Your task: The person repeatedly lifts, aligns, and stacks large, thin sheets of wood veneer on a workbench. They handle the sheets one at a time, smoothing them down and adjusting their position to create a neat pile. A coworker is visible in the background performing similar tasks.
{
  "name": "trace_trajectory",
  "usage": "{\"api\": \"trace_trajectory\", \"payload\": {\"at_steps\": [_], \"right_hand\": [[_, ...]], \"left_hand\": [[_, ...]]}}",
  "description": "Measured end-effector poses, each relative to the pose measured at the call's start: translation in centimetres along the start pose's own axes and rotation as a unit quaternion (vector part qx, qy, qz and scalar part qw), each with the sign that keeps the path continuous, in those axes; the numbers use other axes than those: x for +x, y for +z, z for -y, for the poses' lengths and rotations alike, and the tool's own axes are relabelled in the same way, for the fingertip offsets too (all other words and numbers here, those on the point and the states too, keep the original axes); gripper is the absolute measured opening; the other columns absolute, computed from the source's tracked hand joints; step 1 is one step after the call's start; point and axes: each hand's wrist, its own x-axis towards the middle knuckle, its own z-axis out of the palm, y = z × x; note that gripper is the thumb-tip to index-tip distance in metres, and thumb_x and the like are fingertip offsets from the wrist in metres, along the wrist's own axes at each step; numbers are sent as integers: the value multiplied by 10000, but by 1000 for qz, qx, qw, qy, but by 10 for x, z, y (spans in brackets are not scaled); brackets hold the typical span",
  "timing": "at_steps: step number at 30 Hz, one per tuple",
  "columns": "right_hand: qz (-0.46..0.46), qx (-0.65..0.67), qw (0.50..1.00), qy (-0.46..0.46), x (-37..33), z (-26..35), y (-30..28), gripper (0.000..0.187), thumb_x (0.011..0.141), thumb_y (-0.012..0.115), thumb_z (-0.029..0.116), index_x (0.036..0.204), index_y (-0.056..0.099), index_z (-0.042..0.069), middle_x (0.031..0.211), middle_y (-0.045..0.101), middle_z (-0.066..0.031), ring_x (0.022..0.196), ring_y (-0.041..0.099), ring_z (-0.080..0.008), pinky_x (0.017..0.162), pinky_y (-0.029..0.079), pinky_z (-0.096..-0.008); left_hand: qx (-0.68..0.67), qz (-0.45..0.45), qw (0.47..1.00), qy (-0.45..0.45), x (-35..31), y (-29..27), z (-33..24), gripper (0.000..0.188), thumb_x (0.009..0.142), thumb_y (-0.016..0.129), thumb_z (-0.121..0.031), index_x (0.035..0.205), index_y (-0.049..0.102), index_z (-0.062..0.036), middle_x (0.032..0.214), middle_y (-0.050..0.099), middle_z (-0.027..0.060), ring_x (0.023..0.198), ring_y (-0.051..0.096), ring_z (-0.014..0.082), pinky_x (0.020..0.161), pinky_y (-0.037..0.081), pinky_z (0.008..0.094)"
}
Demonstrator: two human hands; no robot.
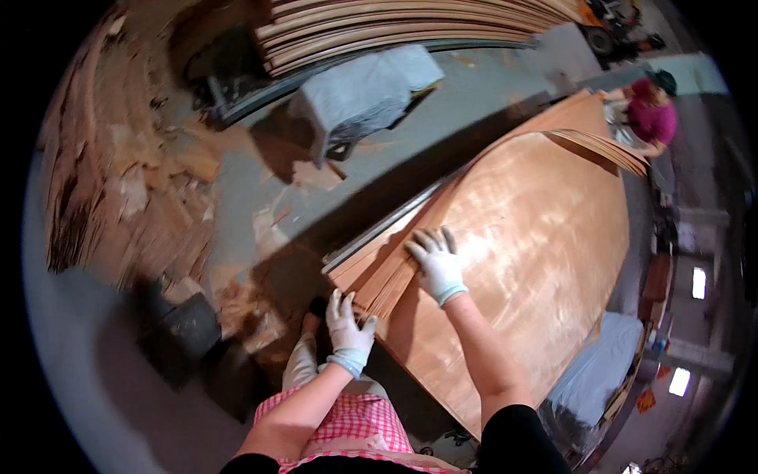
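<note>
A stack of thin wood veneer sheets (537, 229) lies on a low support in front of me, running away to the far right. Along its left side several sheets are bent up into a layered fold (395, 280). My right hand (436, 265), in a white glove with grey fingertips, rests on this fold with its fingers spread. At the fold's near end, my left hand (349, 332), gloved alike, touches the sheet edges. Its fingers are stretched and apart, the thumb by the layered corner. The far ends of some sheets curl up near a co-worker (654, 114).
Torn veneer pieces (170, 182) are heaped on the left. A covered grey block (363, 87) stands beyond the stack, before a long pile of wood sheets (410, 31). A plastic-covered bundle (600, 363) sits at right. Scraps (245, 308) litter the floor.
</note>
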Motion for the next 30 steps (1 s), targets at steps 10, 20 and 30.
{"api": "trace_trajectory", "payload": {"at_steps": [10, 20, 30], "right_hand": [[-6, 4, 1000, -3, -21, -13, -13, 366, 783, 633, 153, 1149, 628, 153, 1305, 540, -87, 1293, 433, -287, 1153, 217, -494], [-4, 51, 990, 134, -45, -17, -1, 578, 832, 573, 156, 1387, 420, 98, 1449, 413, -167, 1351, 373, -322, 1167, 200, -457], [6, 84, 962, 261, -82, -46, 24, 603, 833, 574, 178, 1405, 405, 86, 1429, 436, -180, 1328, 409, -310, 1159, 219, -448]], "left_hand": [[217, 91, 966, 103, 24, -27, -39, 570, 624, 771, -202, 1177, 642, -155, 1104, 563, 111, 1183, 447, 279, 1160, 144, 533], [139, -38, 986, -84, 47, -23, -18, 1046, 644, 839, -277, 1451, 244, 18, 1457, 329, 247, 1357, 300, 402, 1154, 204, 501], [221, 25, 960, 171, 151, -1, -81, 1073, 649, 818, -399, 1456, 246, 18, 1502, 272, 215, 1408, 235, 339, 1181, 125, 477]]}}
